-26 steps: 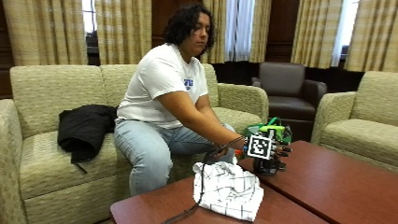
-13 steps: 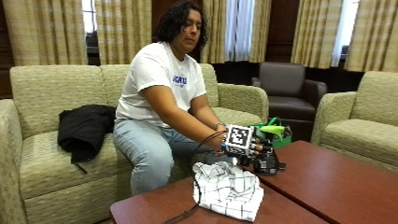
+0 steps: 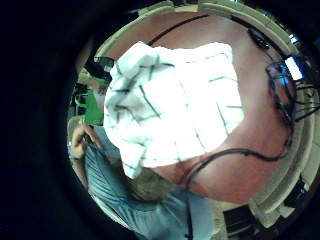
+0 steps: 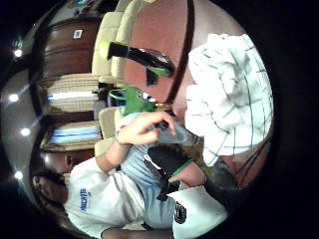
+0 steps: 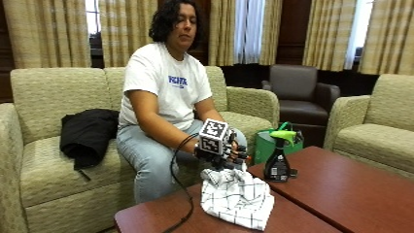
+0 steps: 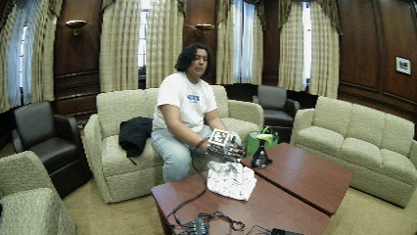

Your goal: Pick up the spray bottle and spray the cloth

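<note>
Dark red-brown wood fills the foreground: two low tables pushed side by side, and the action sits right at their seam. A second ago the gloved right hand was out by the spray bottle; now it has swung back toward the person's knees and hovers over the near edge of the checked white cloth. The bottle has not come along. It stands upright on the far table, green trigger head up, just beside the cloth and clear of the hand. My read: the pick-up has not happened, so the hand must go back out before any spraying.

Whether those gloved fingers are curled or spread, I cannot tell; the fingers are hidden from the outside camera. Both palm views show cloth bunched on the wood below, near the palm, with nothing held in front of it.

Around the scene: a beige sofa behind the person, a black jacket draped on its seat, a green bag behind the bottle. The bare left hand rests in the lap. A black cable trails across the near table beside the cloth, though it lies on the side away from the bottle, so the reach looks unobstructed.
</note>
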